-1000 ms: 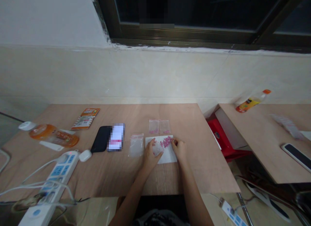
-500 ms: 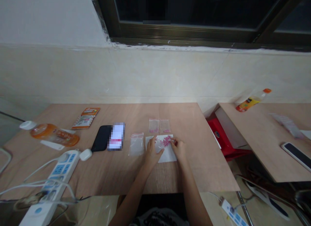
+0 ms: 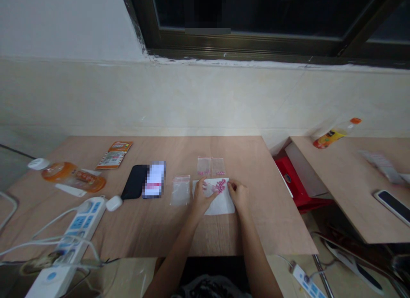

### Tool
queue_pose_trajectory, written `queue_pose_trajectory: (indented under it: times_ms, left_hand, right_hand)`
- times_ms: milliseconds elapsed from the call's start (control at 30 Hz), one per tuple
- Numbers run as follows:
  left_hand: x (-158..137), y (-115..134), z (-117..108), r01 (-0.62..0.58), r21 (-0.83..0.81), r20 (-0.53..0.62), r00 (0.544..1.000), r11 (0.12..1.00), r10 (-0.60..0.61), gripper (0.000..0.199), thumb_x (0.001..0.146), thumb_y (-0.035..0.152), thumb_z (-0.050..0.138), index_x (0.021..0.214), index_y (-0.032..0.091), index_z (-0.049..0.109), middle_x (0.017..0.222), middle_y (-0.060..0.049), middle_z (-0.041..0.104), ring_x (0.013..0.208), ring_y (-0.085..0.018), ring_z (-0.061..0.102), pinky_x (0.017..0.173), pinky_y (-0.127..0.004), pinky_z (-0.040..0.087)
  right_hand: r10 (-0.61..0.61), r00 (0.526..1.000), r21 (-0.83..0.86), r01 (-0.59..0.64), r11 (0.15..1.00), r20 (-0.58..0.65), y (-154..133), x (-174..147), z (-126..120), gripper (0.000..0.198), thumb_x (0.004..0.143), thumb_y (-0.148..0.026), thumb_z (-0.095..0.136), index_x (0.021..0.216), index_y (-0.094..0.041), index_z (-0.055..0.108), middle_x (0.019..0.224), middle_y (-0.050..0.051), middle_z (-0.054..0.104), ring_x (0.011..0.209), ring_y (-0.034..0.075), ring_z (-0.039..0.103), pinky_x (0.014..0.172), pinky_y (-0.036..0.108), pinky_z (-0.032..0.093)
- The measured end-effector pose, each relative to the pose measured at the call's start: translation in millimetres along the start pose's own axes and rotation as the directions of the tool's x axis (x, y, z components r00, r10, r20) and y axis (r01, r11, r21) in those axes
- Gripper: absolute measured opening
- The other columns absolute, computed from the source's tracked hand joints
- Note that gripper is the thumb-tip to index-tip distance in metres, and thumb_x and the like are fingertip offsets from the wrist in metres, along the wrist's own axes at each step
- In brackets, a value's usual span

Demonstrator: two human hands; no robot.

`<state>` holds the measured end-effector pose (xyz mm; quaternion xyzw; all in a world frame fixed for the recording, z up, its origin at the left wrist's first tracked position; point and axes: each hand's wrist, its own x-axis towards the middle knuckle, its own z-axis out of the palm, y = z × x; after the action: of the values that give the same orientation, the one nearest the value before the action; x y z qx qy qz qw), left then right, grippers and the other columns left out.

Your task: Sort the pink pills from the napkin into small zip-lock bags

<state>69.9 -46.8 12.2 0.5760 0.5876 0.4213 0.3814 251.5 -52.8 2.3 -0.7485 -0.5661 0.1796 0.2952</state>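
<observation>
A sheet of white paper (image 3: 221, 207) lies on the table before me, with a loose cluster of small pink beads (image 3: 221, 185) on its upper part. My left hand (image 3: 201, 200) rests over the paper's left side, thumb and fingers curved round a small clear plastic bag (image 3: 209, 187) beside the beads. At the paper's right edge is my right hand (image 3: 239, 196), fingertips pinched together; what they hold, if anything, is too small to tell. Just beyond the paper lie two clear zip bags (image 3: 210, 164) with pink beads at their lower ends. Clear zip bags (image 3: 181, 191) lie left of my left hand.
Left of the bags are a phone with a lit screen (image 3: 154, 180), a black phone (image 3: 134, 182), a white charger case (image 3: 114, 203), a power strip (image 3: 78, 229) with cables, an orange drink bottle (image 3: 75, 177) and an orange packet (image 3: 114, 155). Another table (image 3: 346, 182) stands right.
My right hand has drawn slightly right, away from the beads to the paper's edge. The left hand stays nearly in place with the bag. The view has shifted slightly.
</observation>
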Motion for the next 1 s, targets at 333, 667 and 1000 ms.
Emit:
queue_pose_trajectory:
  times_ms: [333,667,1000]
  left_hand:
    - [5.8,-2.2,-5.8,0.113,-0.167,0.073,0.992,0.979,-0.102,0.032,0.082,0.038,0.059,0.108,0.022,0.062,0.093,-0.004,0.067,0.079,-0.016,0.062,0.065,-0.026,0.049]
    - [5.8,3.4,-12.7,0.072,-0.227,0.063,0.996,0.971,-0.059,0.029,0.079,0.038,0.061,0.101,0.019,0.065,0.087,-0.004,0.068,0.072,-0.014,0.061,0.062,-0.025,0.049]
    - [5.3,3.2,-12.4,0.056,-0.234,0.067,0.997,0.971,-0.041,0.03,0.08,0.04,0.062,0.101,0.019,0.064,0.086,-0.004,0.068,0.074,-0.014,0.062,0.065,-0.025,0.05]
  right_hand:
    - [-0.121,0.984,0.543,0.031,0.839,0.131,-37.3,-3.2,9.3,0.037,0.085,-0.049,0.053,0.081,-0.016,0.068,0.064,0.003,0.062,0.057,0.015,0.055,0.056,0.025,0.043]
    - [-0.29,0.941,0.36,0.214,0.908,0.173,-49.8,-8.5,1.9,0.028,0.088,-0.04,0.057,0.076,-0.018,0.07,0.078,0.004,0.06,0.077,0.018,0.056,0.073,0.029,0.044]
    - [-0.297,0.939,0.364,0.22,0.905,0.172,-45.7,-6.6,9.6,0.026,0.087,-0.038,0.057,0.074,-0.017,0.066,0.075,0.004,0.06,0.073,0.017,0.055,0.068,0.028,0.043]
